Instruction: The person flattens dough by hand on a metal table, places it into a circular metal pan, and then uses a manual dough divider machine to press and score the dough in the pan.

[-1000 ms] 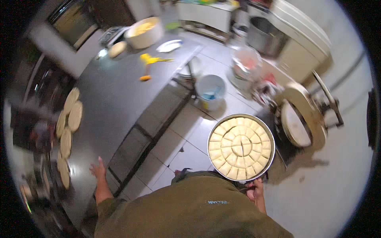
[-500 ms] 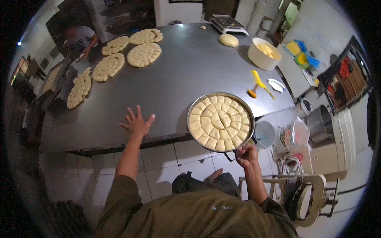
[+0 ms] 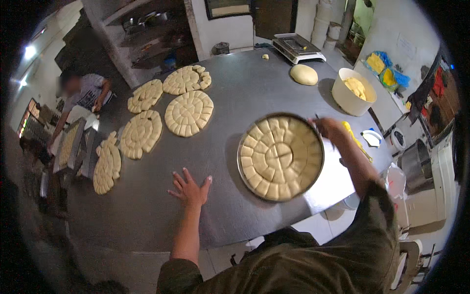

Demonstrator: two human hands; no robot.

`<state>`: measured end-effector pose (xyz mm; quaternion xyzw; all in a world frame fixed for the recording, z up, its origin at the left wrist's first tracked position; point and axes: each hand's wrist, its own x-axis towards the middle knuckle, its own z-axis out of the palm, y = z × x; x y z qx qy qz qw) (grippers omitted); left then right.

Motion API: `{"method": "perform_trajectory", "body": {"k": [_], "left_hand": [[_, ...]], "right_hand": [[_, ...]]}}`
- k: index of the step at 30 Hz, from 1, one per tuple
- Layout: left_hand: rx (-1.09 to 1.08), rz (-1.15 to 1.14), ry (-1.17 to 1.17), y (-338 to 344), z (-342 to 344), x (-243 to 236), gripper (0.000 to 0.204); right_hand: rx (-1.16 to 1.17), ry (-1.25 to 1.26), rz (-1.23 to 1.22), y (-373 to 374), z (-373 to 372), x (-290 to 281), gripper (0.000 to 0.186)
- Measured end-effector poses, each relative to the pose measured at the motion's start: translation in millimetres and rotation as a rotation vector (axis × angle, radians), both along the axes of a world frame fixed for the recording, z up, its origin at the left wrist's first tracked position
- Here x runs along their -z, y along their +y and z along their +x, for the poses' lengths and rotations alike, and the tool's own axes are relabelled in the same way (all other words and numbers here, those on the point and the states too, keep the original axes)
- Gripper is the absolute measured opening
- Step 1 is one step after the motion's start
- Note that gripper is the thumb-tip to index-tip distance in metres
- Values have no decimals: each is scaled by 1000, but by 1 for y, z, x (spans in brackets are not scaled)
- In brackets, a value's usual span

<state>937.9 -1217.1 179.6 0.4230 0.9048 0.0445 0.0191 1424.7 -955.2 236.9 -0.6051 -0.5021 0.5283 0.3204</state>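
A round metal pan [image 3: 321, 164] sits on the right part of the grey metal table, holding a disc of pale dough [image 3: 274, 161] scored into rings of small pieces. My right hand [image 3: 332, 130] is closed at the pan's upper right edge, on its handle, which the fingers partly hide. My left hand [image 3: 191, 190] lies with fingers spread on the tabletop, left of the pan, and holds nothing. Beyond it lie several cut dough rounds, among them a neat one [image 3: 189, 113], a ragged one [image 3: 141, 134] and a narrow irregular one [image 3: 107, 164].
At the far right stand a dough ball [image 3: 304, 75], a pale tub [image 3: 352, 102] with dough and a kitchen scale [image 3: 297, 47]. A yellow tool [image 3: 357, 141], partly behind my right arm, lies near a white scraper [image 3: 372, 138]. Another person [image 3: 88, 93] works at the far left.
The pan has moved farther onto the table and turned, so its held handle now points up and right. My right arm reaches forward with it. My left hand stays spread on the table.
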Motion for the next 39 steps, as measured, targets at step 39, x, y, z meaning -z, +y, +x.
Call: {"method": "perform_trajectory", "body": {"k": [39], "left_hand": [[103,120,161,78,-99,38,100]], "right_hand": [[-279,-1047,1066,341,-424,73,43]]}}
